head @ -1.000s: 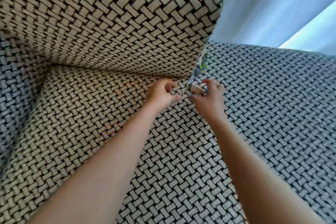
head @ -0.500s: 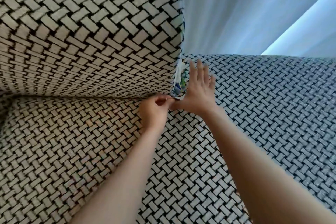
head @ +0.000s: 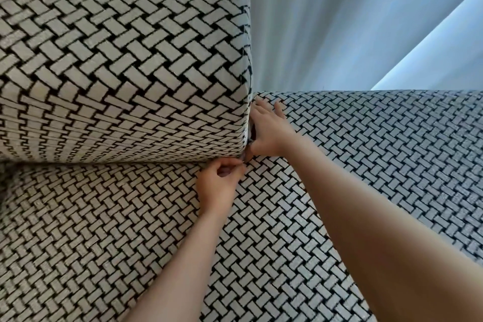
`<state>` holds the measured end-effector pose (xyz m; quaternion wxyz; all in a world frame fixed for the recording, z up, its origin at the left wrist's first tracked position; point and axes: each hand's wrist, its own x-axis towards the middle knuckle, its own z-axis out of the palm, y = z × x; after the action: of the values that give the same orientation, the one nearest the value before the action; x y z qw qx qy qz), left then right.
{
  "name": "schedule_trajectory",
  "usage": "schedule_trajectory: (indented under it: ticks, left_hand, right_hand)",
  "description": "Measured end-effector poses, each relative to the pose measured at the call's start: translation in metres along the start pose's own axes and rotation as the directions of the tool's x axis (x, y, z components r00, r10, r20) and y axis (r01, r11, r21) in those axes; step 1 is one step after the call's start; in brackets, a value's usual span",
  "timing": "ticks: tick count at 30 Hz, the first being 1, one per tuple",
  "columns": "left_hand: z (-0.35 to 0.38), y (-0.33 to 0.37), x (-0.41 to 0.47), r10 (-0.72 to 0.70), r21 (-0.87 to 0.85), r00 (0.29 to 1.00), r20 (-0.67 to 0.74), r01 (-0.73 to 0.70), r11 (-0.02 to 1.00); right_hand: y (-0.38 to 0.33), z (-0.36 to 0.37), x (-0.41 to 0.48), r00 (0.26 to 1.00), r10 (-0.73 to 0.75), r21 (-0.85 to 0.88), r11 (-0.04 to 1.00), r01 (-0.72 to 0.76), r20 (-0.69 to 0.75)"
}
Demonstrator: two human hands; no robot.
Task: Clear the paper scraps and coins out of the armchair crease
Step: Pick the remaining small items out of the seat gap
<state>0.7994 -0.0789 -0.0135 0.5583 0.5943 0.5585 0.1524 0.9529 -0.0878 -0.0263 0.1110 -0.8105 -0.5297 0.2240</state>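
The armchair crease (head: 247, 112) runs vertically between the back cushion (head: 125, 60) and the right armrest (head: 366, 144). Only a thin sliver of a paper scrap (head: 252, 131) shows in it, mostly hidden by the cushion and my right hand. My right hand (head: 270, 131) lies flat on the armrest with fingers straight, its thumb side pushed into the crease. My left hand (head: 220, 181) is curled at the crease's bottom corner, fingertips pinched together on the scrap's lower end. No coins are visible.
The seat cushion (head: 104, 230) fills the lower left, in the same black-and-cream woven fabric. A pale curtain (head: 339, 21) hangs behind the chair at the upper right.
The view has come closer and shifted. My right hand has slid up along the crease and now covers most of the colourful scrap. My left hand has stayed pinched at the bottom corner.
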Motion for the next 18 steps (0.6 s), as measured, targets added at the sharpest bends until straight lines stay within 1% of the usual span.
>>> schedule_trajectory:
  ticks: [6, 8, 14, 16, 18]
  left_hand:
    - [-0.002, 0.003, 0.0, -0.018, -0.028, 1.0, 0.004, 0.018, 0.999]
    - [-0.002, 0.003, 0.001, -0.013, -0.023, 1.0, 0.007, 0.013, 1.0]
    - [-0.008, 0.001, 0.0, -0.008, -0.081, 0.999, 0.048, 0.012, 0.997]
    - [-0.01, 0.001, -0.001, -0.009, -0.102, 0.998, 0.056, 0.015, 0.995]
    - [-0.012, 0.001, -0.001, -0.016, -0.151, 0.997, 0.07, 0.027, 0.988]
  right_hand:
    - [-0.004, 0.008, -0.006, 0.995, -0.098, 0.043, 0.994, 0.099, -0.012]
    - [-0.006, 0.012, -0.01, 0.995, -0.096, 0.071, 0.993, 0.097, -0.019]
    - [-0.013, 0.019, -0.024, 0.988, -0.082, 0.119, 0.988, 0.098, -0.129]
    - [-0.015, 0.021, -0.032, 0.979, -0.058, 0.157, 0.984, 0.089, -0.193]
    - [-0.017, 0.023, -0.039, 0.978, -0.05, 0.225, 0.97, 0.096, -0.204]
